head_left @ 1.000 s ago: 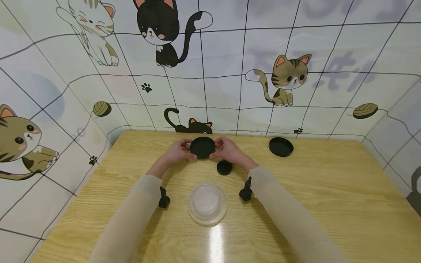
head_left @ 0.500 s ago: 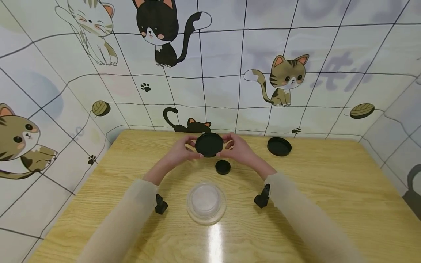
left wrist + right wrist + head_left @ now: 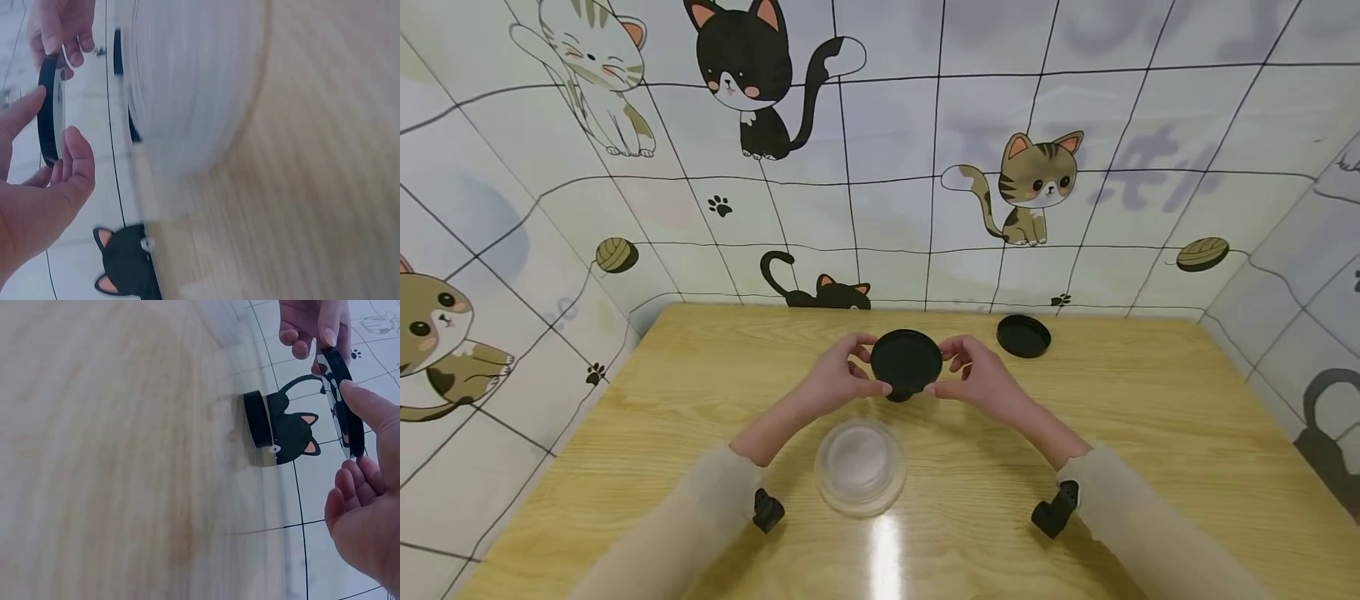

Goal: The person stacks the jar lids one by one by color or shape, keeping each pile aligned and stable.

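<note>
Between my two hands is a black round lid [image 3: 906,360], its shallow inside facing me in the head view. My left hand [image 3: 842,379] pinches its left edge, thumb in front and fingers behind. On the opposite edge, my right hand [image 3: 981,382] pinches it the same way. Both wrist views show the lid edge-on, above the table; its underside looks shiny in the right wrist view [image 3: 340,403]. A smaller black disc [image 3: 900,397] sits just below it, mostly hidden by the lid in the head view.
A stack of clear round plastic containers [image 3: 860,467] stands on the wooden table [image 3: 1135,417], nearer to me. Another black round lid [image 3: 1024,336] lies at the back, right of my hands. A cat-patterned wall cloth [image 3: 895,208] rises behind the table edge.
Both hands have lifted the black lid off the table and carried it to the right and toward me, over the smaller disc. The head view has shifted slightly.
</note>
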`<state>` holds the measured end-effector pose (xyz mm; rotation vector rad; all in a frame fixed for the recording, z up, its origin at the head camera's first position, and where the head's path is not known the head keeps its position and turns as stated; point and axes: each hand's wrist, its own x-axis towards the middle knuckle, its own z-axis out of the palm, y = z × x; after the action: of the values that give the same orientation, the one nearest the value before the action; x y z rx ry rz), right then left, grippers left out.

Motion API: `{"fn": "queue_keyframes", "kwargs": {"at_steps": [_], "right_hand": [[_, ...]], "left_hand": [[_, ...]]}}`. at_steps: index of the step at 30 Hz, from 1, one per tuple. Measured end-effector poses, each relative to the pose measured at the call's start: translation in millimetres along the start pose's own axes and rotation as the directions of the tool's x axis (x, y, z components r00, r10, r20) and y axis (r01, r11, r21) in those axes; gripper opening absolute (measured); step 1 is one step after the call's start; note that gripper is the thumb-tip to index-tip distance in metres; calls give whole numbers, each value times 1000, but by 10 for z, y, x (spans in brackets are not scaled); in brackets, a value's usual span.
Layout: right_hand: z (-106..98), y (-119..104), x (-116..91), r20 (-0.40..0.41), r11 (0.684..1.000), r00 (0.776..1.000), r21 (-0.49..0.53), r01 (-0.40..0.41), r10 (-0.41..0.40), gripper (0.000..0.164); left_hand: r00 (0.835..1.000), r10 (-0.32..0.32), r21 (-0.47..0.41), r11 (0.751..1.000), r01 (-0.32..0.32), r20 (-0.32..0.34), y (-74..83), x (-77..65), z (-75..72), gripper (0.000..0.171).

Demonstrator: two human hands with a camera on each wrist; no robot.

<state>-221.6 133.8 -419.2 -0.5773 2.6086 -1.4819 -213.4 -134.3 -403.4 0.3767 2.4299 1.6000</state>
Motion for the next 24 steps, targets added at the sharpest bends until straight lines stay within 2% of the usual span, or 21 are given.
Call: {"fn": "queue_keyframes", "kwargs": {"at_steps": [5,11,17,24], "right_hand": [[-93,33,-268,-48,999,999,-47,-11,9,59],[-205,90,-539,-50,998,998,-57,-34,32,57],[-257,148,-755,-35,997,998,-68,-46,44,57],[-311,214,-1005,-17,995,999,-91,-37,35,56]], "left_hand": [[999,29,23,999,-29,27,82,-94,216,76],[995,39,40,998,-43,93,109,-195,452,76],[990,46,7,999,-47,131,117,-287,610,73],[981,61,50,996,-71,186,112,-365,774,70]]}}
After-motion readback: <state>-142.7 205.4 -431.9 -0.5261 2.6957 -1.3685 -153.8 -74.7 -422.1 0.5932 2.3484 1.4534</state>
